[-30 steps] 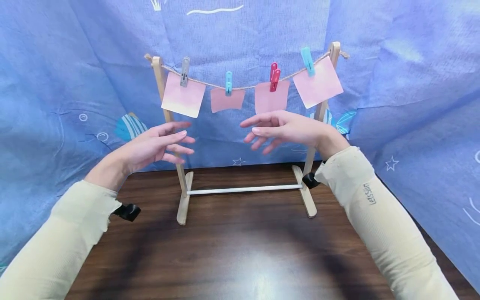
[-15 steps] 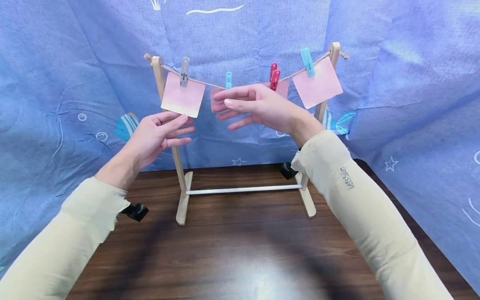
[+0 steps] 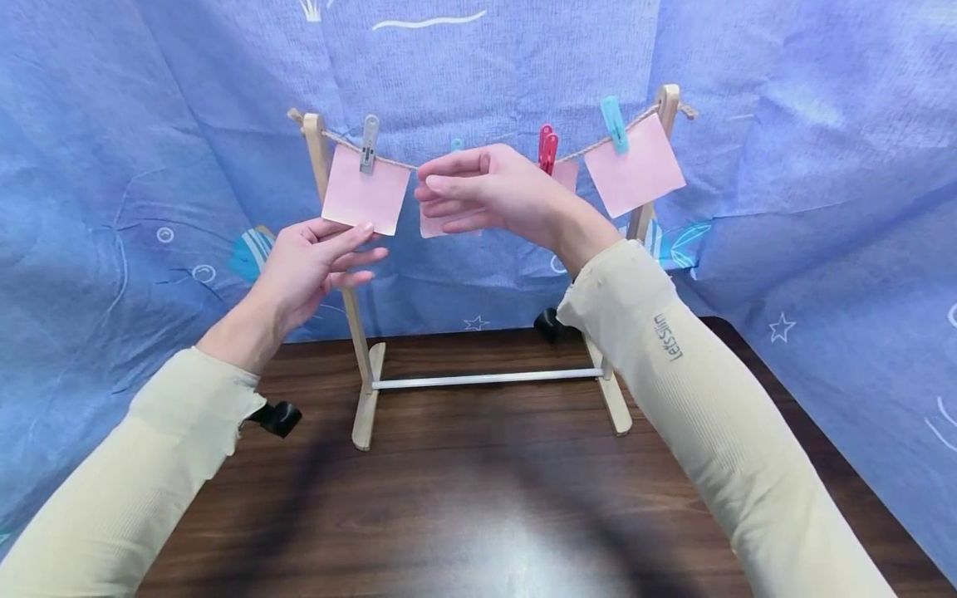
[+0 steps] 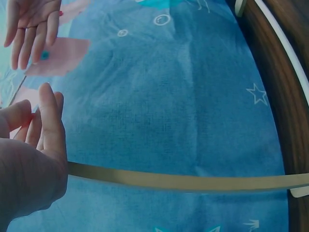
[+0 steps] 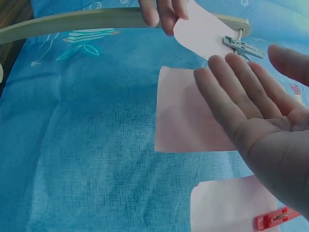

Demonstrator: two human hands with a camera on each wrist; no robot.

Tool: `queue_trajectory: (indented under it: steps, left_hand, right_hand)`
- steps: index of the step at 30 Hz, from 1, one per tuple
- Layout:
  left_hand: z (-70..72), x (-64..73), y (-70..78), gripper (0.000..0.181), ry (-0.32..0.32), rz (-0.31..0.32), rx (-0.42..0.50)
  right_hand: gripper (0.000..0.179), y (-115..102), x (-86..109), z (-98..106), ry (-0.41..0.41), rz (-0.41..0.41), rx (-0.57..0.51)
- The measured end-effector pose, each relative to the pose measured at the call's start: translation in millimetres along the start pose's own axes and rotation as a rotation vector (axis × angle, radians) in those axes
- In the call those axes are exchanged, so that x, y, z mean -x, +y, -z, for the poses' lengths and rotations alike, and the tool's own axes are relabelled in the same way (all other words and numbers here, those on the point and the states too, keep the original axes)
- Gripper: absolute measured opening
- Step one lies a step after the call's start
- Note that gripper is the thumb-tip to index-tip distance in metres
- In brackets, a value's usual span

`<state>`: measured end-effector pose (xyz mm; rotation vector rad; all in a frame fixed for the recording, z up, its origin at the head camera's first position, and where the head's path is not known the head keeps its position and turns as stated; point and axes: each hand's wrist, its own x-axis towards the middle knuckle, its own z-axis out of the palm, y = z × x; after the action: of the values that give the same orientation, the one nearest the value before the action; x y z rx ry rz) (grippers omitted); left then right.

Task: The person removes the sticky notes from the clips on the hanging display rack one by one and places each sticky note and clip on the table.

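My left hand (image 3: 299, 266) pinches the bottom edge of the leftmost pink paper square (image 3: 366, 191), thumb in front and fingers behind it. A grey clothespin (image 3: 369, 145) fixes this square to a twine line (image 3: 395, 163). My right hand (image 3: 497, 195) is raised with its fingers relaxed, pointing left, in front of the second pink paper (image 3: 437, 224); its fingertips overlap that paper and nothing is in its grasp. Most of the second paper and its light-blue clothespin (image 3: 457, 144) are hidden by this hand. In the right wrist view the palm (image 5: 270, 130) faces up.
A red clothespin (image 3: 548, 151) holds a third pink paper (image 3: 566, 173), partly covered. At right, a blue clothespin (image 3: 615, 124) holds another pink paper (image 3: 635, 166). Wooden posts carry the line, joined low by a white rod (image 3: 486, 379) above the dark table (image 3: 449, 498). Blue cloth (image 3: 187, 100) hangs behind.
My left hand has risen to the leftmost paper and now pinches its lower edge. The right hand has moved up and left, from below the third paper to in front of the second.
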<state>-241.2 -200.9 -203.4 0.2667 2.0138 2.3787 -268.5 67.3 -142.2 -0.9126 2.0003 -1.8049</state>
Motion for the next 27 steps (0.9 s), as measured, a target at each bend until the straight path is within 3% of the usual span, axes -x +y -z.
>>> queue_trajectory:
  steps: [11,17,27]
  left_hand:
    - [-4.3,-6.4,4.1,0.022,0.006,0.018,-0.095]
    - [-0.2,-7.4,1.7,0.020,0.014,0.032,-0.109]
    - [4.2,-5.5,5.4,0.025,0.006,0.048,-0.159]
  right_hand:
    - [0.044,-11,-13.7,-13,0.098,0.027,-0.067]
    - [0.042,-13,-20.4,-19,0.127,0.062,-0.140]
    - [0.043,-17,-33.2,-31,0.233,0.028,-0.318]
